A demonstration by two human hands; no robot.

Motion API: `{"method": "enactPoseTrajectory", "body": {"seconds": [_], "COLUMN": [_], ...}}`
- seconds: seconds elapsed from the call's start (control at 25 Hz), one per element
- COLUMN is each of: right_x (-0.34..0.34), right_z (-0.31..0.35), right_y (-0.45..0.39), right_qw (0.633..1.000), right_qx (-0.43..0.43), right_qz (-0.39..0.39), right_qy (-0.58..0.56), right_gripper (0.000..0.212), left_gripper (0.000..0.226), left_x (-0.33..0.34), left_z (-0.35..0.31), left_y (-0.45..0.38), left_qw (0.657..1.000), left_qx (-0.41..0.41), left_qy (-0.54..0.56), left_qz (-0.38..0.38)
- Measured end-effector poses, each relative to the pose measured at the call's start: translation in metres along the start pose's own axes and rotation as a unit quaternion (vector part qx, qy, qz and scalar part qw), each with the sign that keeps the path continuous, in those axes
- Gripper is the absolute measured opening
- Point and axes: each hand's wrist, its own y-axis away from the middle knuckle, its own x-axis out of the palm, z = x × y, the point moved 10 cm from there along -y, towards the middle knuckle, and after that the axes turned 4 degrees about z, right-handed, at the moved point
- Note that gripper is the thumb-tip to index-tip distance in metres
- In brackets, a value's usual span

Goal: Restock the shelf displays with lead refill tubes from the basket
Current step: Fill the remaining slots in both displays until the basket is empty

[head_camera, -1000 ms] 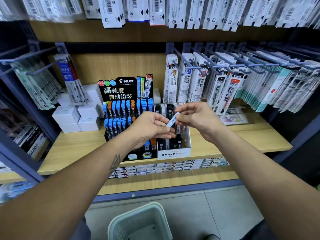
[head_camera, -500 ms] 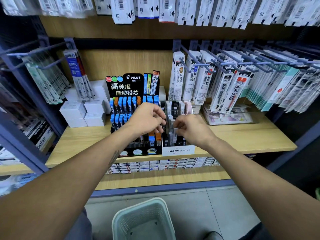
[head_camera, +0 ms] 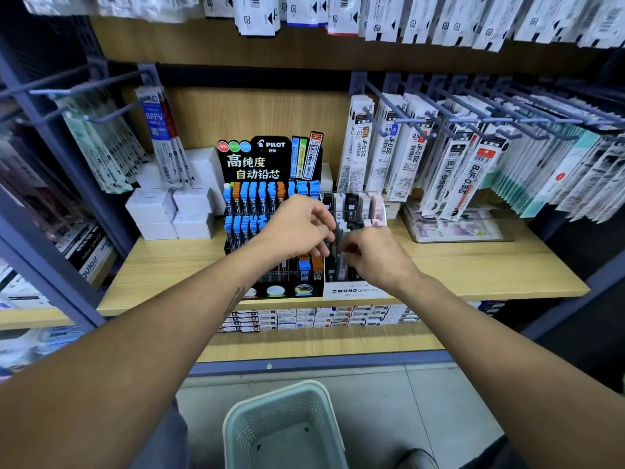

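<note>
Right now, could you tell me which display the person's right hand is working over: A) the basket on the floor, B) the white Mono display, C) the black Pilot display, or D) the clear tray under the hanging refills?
B: the right hand is over the white Mono display, its fingers down among the tubes standing in it.

Both forearms reach forward; the left hand (head_camera: 297, 228) hangs with loosely curled fingers, the right hand (head_camera: 375, 257) has fingers curled downward, pinching.
</note>
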Motion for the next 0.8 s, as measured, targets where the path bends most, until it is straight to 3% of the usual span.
{"method": "enactPoseTrajectory", "body": {"seconds": [0.52, 0.8], "right_x": [0.010, -0.003], "right_z": [0.009, 0.020], "right_y": [0.003, 0.016], "right_qw": [1.000, 0.999], "right_qx": [-0.004, 0.022], "right_qz": [0.025, -0.010], "right_qy": [0.015, -0.027], "right_gripper": [0.020, 0.020], "left_gripper": [0.025, 0.022], "left_x": [-0.011, -0.057], "left_z": [0.007, 0.014], "left_y": [0.006, 0.029], "left_qw": [1.000, 0.997], "left_qx": [-0.003, -0.004], "left_qy": [0.002, -0.023], "left_qz": [0.001, -0.074]}}
